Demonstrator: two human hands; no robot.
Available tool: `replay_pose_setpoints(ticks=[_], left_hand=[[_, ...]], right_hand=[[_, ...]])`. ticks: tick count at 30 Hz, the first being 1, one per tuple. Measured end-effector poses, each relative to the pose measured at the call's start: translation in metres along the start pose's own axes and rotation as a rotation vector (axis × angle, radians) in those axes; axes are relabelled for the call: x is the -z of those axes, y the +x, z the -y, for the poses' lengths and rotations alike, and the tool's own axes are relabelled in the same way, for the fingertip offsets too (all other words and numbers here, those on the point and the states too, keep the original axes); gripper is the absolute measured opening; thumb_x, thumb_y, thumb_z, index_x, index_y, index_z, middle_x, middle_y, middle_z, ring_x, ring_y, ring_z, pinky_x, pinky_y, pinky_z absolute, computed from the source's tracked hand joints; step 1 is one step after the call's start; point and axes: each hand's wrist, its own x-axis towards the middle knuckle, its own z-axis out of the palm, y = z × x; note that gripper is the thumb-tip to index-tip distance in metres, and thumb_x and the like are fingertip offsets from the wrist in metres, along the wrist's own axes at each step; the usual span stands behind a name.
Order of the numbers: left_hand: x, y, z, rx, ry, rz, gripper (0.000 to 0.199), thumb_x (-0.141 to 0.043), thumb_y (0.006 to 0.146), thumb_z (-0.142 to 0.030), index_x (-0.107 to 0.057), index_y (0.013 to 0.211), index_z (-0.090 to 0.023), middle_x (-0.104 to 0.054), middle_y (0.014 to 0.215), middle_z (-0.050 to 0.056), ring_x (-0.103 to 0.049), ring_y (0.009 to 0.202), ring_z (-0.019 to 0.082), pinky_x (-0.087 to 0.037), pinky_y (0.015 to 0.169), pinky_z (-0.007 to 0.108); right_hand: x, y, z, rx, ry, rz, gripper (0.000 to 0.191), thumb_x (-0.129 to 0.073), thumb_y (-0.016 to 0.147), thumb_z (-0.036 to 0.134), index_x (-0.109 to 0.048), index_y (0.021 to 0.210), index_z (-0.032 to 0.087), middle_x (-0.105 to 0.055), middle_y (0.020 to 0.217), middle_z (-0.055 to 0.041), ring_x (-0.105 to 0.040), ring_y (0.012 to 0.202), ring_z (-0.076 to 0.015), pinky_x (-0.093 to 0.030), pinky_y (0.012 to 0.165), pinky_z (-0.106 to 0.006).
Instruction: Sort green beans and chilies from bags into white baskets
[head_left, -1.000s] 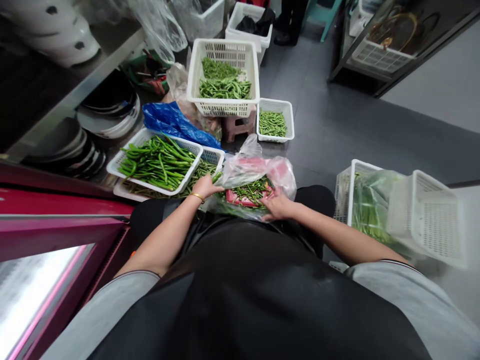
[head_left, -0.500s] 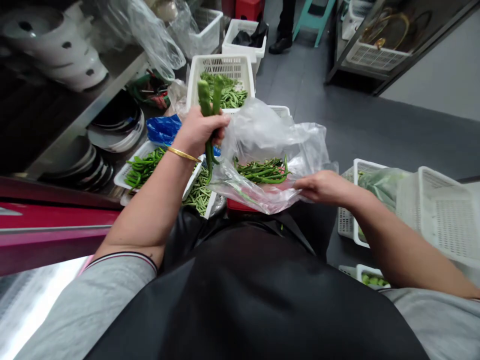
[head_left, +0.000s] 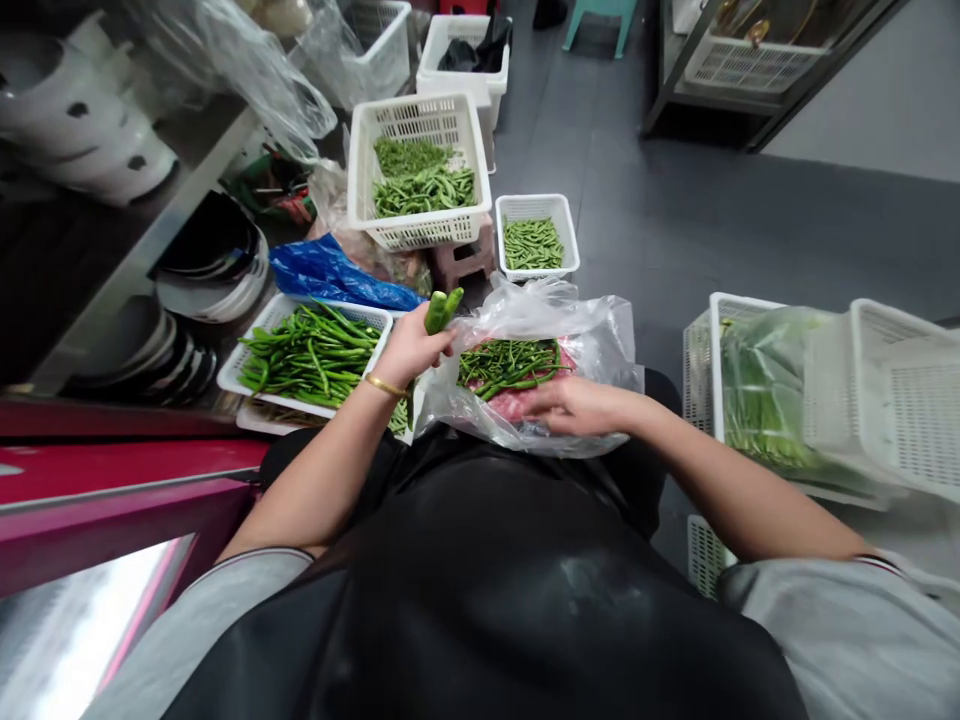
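Green chili peppers (head_left: 442,310), two, glossy, stand upright in the left hand (head_left: 415,351), fingers closed around their lower ends, held just above the near-left basket. Right hand (head_left: 576,408) sits low over the clear plastic bag (head_left: 600,345) on the lap, fingers loosely extended, nothing clearly gripped, tips beside a pile of thin peppers (head_left: 510,366) inside. Gold bangle (head_left: 386,385) on left wrist. Near left: white basket (head_left: 259,315) heaped with peppers. Beyond it, blue bag (head_left: 330,275). Far: white basket (head_left: 412,118) of green beans on a pink stool (head_left: 459,265), small basket (head_left: 534,205) of beans to its right. Right: white baskets (head_left: 750,320) with bagged greens.
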Motion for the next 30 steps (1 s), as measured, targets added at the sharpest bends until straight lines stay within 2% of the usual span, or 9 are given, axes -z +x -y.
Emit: replay_pose_setpoints(ticks=[4, 7, 10, 13, 16, 19, 24, 27, 30], left_hand=[[0.004, -0.041, -0.021, -0.171, 0.053, -0.135, 0.026, -0.068, 0.069, -0.029, -0.068, 0.092, -0.016, -0.063, 0.064, -0.001, -0.054, 0.054, 0.011, -0.042, 0.052, 0.021], [0.001, -0.061, -0.033, -0.091, -0.166, 0.198, 0.027, -0.069, 0.071, -0.036, -0.070, 0.085, -0.014, -0.059, 0.058, 0.000, -0.050, 0.046, 0.010, -0.040, 0.046, 0.022], [-0.002, -0.061, -0.033, 0.080, -0.423, 0.513, 0.032, -0.073, 0.068, -0.040, -0.071, 0.084, -0.012, -0.059, 0.055, 0.001, -0.048, 0.041, 0.009, -0.036, 0.039, 0.022], [-0.005, -0.049, -0.028, 0.116, -0.565, 0.474, 0.036, -0.078, 0.063, -0.035, -0.074, 0.088, -0.010, -0.068, 0.071, 0.007, -0.049, 0.045, 0.008, -0.036, 0.041, 0.021], [-0.016, -0.035, -0.025, 0.036, -0.581, 0.388, 0.043, -0.083, 0.056, -0.027, -0.075, 0.096, -0.012, -0.072, 0.091, 0.008, -0.056, 0.057, 0.009, -0.046, 0.054, 0.024], [-0.035, -0.025, -0.025, -0.053, -0.546, 0.472, 0.045, -0.086, 0.048, -0.025, -0.074, 0.091, -0.014, -0.073, 0.088, 0.006, -0.064, 0.074, 0.016, -0.052, 0.071, 0.029], [-0.039, -0.036, -0.024, -0.040, -0.429, 0.479, 0.030, -0.081, 0.058, -0.040, -0.065, 0.065, -0.015, -0.063, 0.060, 0.002, -0.056, 0.056, 0.015, -0.044, 0.054, 0.028], [-0.014, -0.054, -0.026, -0.010, -0.383, 0.428, 0.029, -0.075, 0.065, -0.043, -0.062, 0.063, -0.017, -0.059, 0.056, 0.003, -0.048, 0.047, 0.012, -0.035, 0.045, 0.026], [0.013, -0.070, -0.030, -0.079, -0.406, 0.303, 0.030, -0.074, 0.064, -0.045, -0.060, 0.062, -0.019, -0.055, 0.054, 0.003, -0.051, 0.052, 0.015, -0.039, 0.049, 0.029]], right_hand=[[-0.021, 0.061, -0.002, -0.236, -0.217, -0.058, 0.033, -0.041, 0.092, 0.015, -0.068, 0.107, 0.005, -0.068, 0.105, -0.0233, -0.067, 0.095, -0.0283, -0.048, 0.075, -0.032], [-0.042, 0.089, -0.001, -0.210, -0.231, 0.033, 0.030, -0.042, 0.089, 0.008, -0.069, 0.099, 0.003, -0.069, 0.099, -0.0239, -0.067, 0.094, -0.0278, -0.047, 0.072, -0.031], [-0.042, 0.081, -0.004, -0.201, -0.233, 0.001, 0.033, -0.038, 0.094, 0.014, -0.068, 0.103, 0.004, -0.069, 0.101, -0.0227, -0.066, 0.089, -0.0259, -0.046, 0.069, -0.030], [-0.014, 0.045, -0.007, -0.181, -0.099, -0.253, 0.033, -0.041, 0.096, 0.030, -0.067, 0.097, 0.010, -0.070, 0.093, -0.0161, -0.064, 0.079, -0.0210, -0.043, 0.066, -0.028], [0.022, 0.010, -0.004, -0.054, 0.288, -0.563, 0.034, -0.047, 0.094, 0.041, -0.063, 0.080, 0.015, -0.065, 0.072, -0.0055, -0.058, 0.065, -0.0148, -0.043, 0.062, -0.025], [0.039, 0.000, 0.007, 0.035, 0.570, -0.772, 0.038, -0.047, 0.093, 0.049, -0.061, 0.079, 0.016, -0.061, 0.065, -0.0012, -0.056, 0.059, -0.0133, -0.045, 0.059, -0.026], [0.029, 0.005, 0.016, -0.137, 0.236, -1.068, 0.036, -0.042, 0.097, 0.040, -0.064, 0.080, 0.018, -0.066, 0.081, -0.0072, -0.062, 0.080, -0.0188, -0.048, 0.076, -0.031], [0.013, 0.007, 0.007, -0.305, 0.010, -0.917, 0.036, -0.035, 0.099, 0.034, -0.067, 0.094, 0.018, -0.067, 0.093, -0.0112, -0.062, 0.089, -0.0220, -0.047, 0.080, -0.032], [-0.011, 0.024, 0.003, -0.344, -0.162, -0.403, 0.031, -0.038, 0.097, 0.023, -0.067, 0.102, 0.014, -0.065, 0.098, -0.0163, -0.064, 0.086, -0.0247, -0.047, 0.072, -0.032]])
